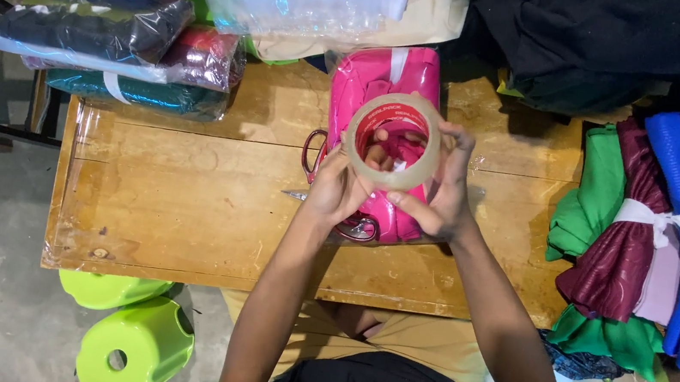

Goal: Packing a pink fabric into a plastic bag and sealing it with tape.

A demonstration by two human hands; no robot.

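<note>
Both hands, left hand [338,189] and right hand [441,197], are gripping the clear tape roll [393,141], fingers curled around it; the bagged pink garment [387,102] is lying beneath, apparently not yet taped; scissors [316,155] are waiting underneath.

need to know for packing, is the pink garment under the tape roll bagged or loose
Bagged. The folded pink garment lies inside a clear glossy plastic bag on the wooden table, beneath the clear tape roll both hands hold.

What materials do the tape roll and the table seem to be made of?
Tape roll: likely clear glossy plastic film, see-through layers on a red-printed core, probably cardboard. Table: wood, with visible grain and plank seam; a shiny transparent sheet seems to cover it.
</note>
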